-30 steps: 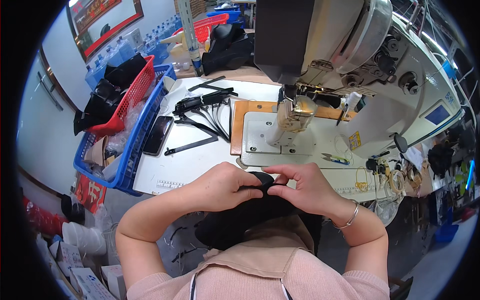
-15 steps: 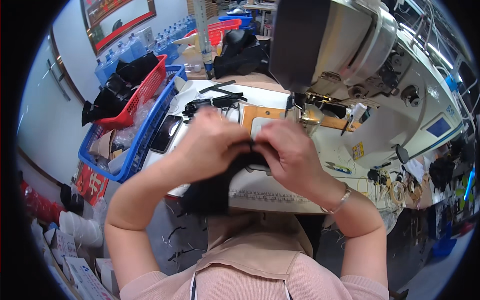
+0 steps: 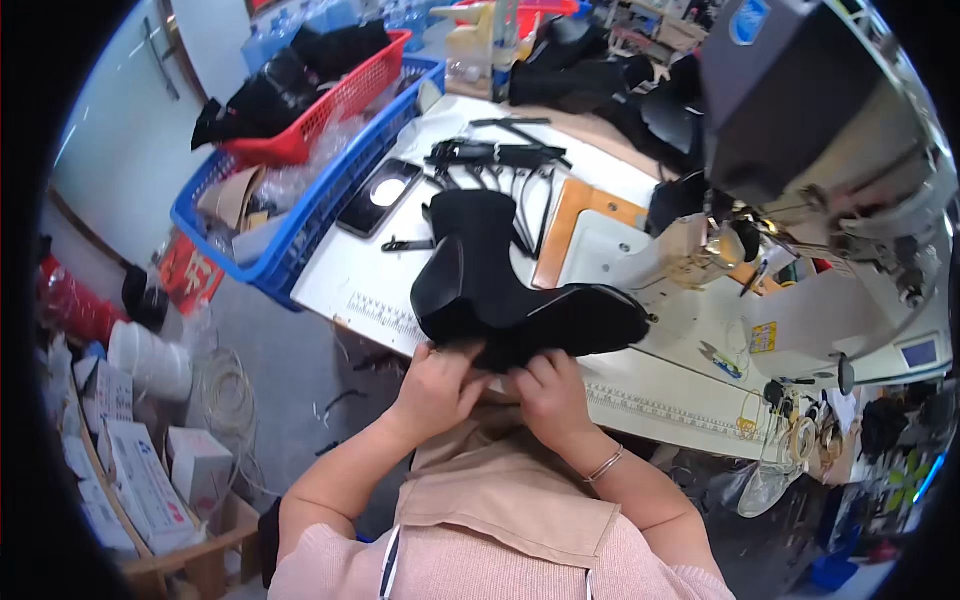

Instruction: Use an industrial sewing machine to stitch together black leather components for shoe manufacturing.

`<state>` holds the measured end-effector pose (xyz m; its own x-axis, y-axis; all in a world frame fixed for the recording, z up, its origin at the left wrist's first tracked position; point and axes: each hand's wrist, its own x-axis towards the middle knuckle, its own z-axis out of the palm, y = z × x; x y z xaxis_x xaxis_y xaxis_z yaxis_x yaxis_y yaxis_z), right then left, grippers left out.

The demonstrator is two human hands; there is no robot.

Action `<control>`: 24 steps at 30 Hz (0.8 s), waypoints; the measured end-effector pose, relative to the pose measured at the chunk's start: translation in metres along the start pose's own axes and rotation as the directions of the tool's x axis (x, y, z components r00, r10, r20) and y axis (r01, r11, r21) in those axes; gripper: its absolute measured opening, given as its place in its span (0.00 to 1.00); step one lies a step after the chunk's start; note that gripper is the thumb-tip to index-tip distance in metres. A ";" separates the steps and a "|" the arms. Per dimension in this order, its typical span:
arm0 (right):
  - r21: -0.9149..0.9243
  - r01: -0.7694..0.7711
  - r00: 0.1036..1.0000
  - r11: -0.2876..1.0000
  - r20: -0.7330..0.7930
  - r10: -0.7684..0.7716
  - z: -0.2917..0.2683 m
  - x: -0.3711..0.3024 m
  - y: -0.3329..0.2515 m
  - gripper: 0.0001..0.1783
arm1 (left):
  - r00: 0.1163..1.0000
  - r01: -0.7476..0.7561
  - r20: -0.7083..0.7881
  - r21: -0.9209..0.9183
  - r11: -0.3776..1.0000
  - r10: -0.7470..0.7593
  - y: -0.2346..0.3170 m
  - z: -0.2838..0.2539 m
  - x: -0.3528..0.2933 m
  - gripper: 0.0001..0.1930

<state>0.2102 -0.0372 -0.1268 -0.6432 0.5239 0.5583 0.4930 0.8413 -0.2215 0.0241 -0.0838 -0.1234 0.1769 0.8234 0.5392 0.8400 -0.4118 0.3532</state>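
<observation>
A black boot upper (image 3: 480,290) lies on the white sewing table (image 3: 325,275) near its front edge, its shaft pointing away and its toe part to the right. My left hand (image 3: 437,388) is closed on the upper's near edge, and close beside it my right hand (image 3: 553,396) grips that same edge. Fingertips of both are partly hidden by the black material. Beyond the upper lie several narrow black straps (image 3: 490,153); one short strap (image 3: 408,244) sits to its left. The sewing machine (image 3: 800,110) stands at the right, apart from my hands.
A phone (image 3: 380,197) lies at the table's left, beside a blue basket (image 3: 285,258) with a red basket (image 3: 300,150) of black uppers on top. Thread snips (image 3: 722,362) lie at the right. More black uppers (image 3: 590,85) are heaped behind. Cartons (image 3: 145,485) stand lower left.
My hands have come down and nearer to me, away from the machine's plate. The boot upper, blurred and hanging before, now lies spread on the table. The view has shifted.
</observation>
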 end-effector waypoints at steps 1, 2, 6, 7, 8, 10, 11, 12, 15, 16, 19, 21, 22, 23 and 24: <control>0.003 -0.076 0.996 0.997 0.037 0.075 0.000 -0.001 -0.002 0.10 | 0.995 0.095 -0.040 -0.049 0.994 -0.097 0.001 0.001 -0.005 0.18; 0.016 -0.063 0.998 0.998 -0.004 0.063 -0.002 0.002 -0.003 0.08 | 0.992 0.120 -0.029 -0.026 0.992 -0.121 0.001 0.004 -0.007 0.16; 0.150 -0.143 0.988 0.978 -0.035 0.150 -0.002 0.005 -0.007 0.08 | 0.991 0.123 -0.056 -0.014 0.992 -0.123 0.014 0.008 0.001 0.13; 0.169 -0.178 0.980 0.969 -0.056 0.190 -0.001 0.005 -0.008 0.08 | 0.993 0.109 -0.050 0.025 0.994 -0.108 0.015 0.009 0.002 0.12; 0.188 -0.213 0.970 0.959 -0.078 0.230 -0.001 0.006 -0.009 0.08 | 0.995 0.093 -0.045 0.065 0.994 -0.091 0.015 0.008 0.003 0.12; 0.193 -0.236 0.968 0.952 -0.043 0.249 -0.002 0.004 -0.009 0.08 | 0.994 0.103 -0.037 0.058 0.993 -0.100 0.013 0.010 0.003 0.12; 0.199 -0.257 0.964 0.946 -0.013 0.265 -0.002 0.003 -0.008 0.09 | 0.994 0.108 -0.032 0.054 0.993 -0.107 0.012 0.010 0.004 0.12; 0.200 -0.258 0.964 0.945 -0.012 0.266 -0.003 0.003 -0.008 0.09 | 0.994 0.110 -0.030 0.055 0.992 -0.108 0.014 0.009 0.006 0.12; 0.195 -0.245 0.967 0.950 -0.028 0.255 -0.004 0.004 -0.008 0.08 | 0.990 0.119 0.058 0.178 0.977 -0.131 0.023 0.002 0.017 0.13; 0.198 -0.239 0.967 0.951 -0.041 0.251 -0.004 0.004 -0.007 0.08 | 0.990 0.077 0.100 0.237 0.968 -0.104 0.024 -0.001 0.020 0.13; 0.208 -0.211 0.972 0.955 -0.061 0.228 -0.003 0.004 -0.007 0.08 | 0.984 -0.024 0.174 0.317 0.948 -0.033 0.021 -0.004 0.027 0.14; 0.214 -0.191 0.975 0.958 -0.071 0.211 -0.003 0.003 -0.007 0.08 | 0.978 -0.085 0.207 0.338 0.937 0.014 0.019 -0.004 0.029 0.14; 0.196 -0.191 0.976 0.962 -0.065 0.207 -0.002 0.002 -0.007 0.08 | 0.981 -0.134 0.180 0.327 0.935 0.078 0.018 -0.004 0.030 0.14; 0.178 -0.190 0.977 0.966 -0.058 0.203 -0.002 0.001 -0.006 0.09 | 0.978 -0.184 0.152 0.319 0.930 0.141 0.017 -0.002 0.030 0.13; 0.182 -0.188 0.977 0.965 -0.064 0.203 -0.002 0.001 -0.006 0.09 | 0.978 -0.187 0.154 0.324 0.927 0.143 0.016 0.000 0.030 0.13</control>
<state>0.2072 -0.0421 -0.1231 -0.4912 0.6739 0.5518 0.4903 0.7376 -0.4643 0.0428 -0.0663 -0.1014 0.3723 0.8063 0.4597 0.9122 -0.4091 -0.0212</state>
